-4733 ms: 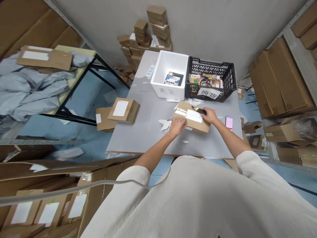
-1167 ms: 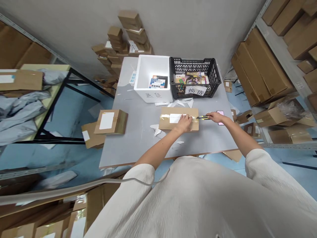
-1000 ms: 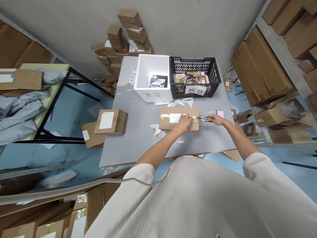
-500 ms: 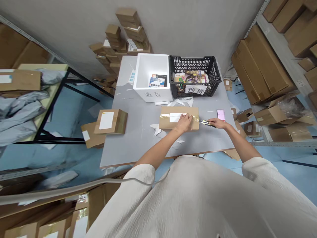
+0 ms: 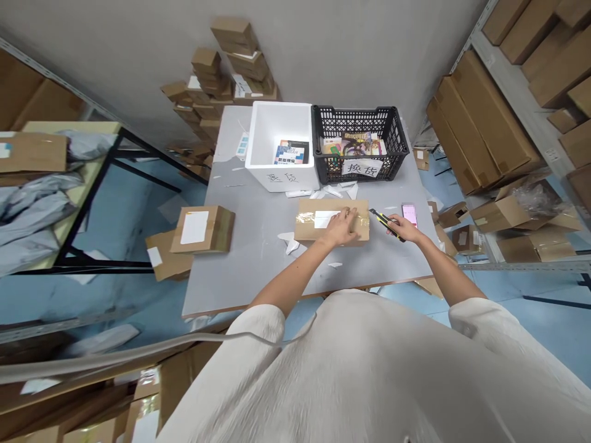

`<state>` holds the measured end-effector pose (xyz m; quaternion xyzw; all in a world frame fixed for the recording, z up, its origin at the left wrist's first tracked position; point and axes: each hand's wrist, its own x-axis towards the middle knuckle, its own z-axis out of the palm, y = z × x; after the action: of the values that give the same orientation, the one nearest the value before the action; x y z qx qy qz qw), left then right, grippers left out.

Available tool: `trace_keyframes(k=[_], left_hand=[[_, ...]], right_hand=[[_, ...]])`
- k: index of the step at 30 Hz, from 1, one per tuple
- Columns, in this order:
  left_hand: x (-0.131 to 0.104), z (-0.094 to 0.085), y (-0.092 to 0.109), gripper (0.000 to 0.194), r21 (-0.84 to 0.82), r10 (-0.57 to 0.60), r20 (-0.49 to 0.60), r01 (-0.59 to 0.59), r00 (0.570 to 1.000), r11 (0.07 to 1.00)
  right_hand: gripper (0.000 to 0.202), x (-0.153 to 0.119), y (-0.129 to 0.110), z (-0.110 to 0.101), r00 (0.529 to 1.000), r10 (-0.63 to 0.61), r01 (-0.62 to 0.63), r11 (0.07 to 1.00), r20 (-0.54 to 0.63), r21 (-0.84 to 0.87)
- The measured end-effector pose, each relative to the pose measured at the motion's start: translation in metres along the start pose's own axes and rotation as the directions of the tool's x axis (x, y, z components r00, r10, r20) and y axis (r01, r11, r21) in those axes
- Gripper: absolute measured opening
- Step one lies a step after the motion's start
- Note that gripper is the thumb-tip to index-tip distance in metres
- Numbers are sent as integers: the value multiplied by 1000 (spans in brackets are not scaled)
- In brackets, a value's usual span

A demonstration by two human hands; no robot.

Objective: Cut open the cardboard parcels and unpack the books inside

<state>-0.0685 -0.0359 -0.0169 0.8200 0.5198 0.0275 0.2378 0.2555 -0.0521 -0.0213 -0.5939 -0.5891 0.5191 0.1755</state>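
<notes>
A brown cardboard box (image 5: 307, 229) with clear tape and a white label lies on the grey table (image 5: 258, 258). My left hand (image 5: 342, 227) rests on top of the box with its fingers spread, partly over the label. To the right of the box, my right hand (image 5: 404, 228) is closed around a black and yellow utility knife (image 5: 385, 223). The knife points up and left, its tip just off the box's right end. A phone (image 5: 409, 213) with a pink screen lies behind my right hand.
Behind the box stand a white foam bin (image 5: 286, 180) and a black crate (image 5: 397, 154), both holding books. Another taped box (image 5: 198, 231) sits at the table's left edge. Torn paper scraps (image 5: 292, 245) lie nearby. Shelves with boxes (image 5: 489, 123) stand at the right.
The knife has turned to a steeper slant, and its tip has moved up, beside the box's right end. My left hand stays on the box. The whole view has shifted slightly.
</notes>
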Motion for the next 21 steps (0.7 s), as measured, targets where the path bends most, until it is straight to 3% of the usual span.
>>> trace_keyframes(k=[3, 11, 15, 21], left_hand=[[8, -5, -4, 71, -4, -45, -59, 45, 997, 999], [18, -7, -11, 65, 62, 19, -60, -15, 998, 998], [25, -10, -11, 71, 95, 33, -44, -29, 998, 995], [32, -14, -13, 81, 86, -33, 5, 32, 999, 996]], right_hand=[[60, -3, -6, 4, 997, -74, 71, 993, -27, -90], [41, -11, -7, 9, 968, -249, 213, 888, -35, -407], [43, -13, -3, 14, 965, -261, 199, 820, -41, -536], [44, -7, 3, 18, 963, -265, 189, 799, -52, -570]])
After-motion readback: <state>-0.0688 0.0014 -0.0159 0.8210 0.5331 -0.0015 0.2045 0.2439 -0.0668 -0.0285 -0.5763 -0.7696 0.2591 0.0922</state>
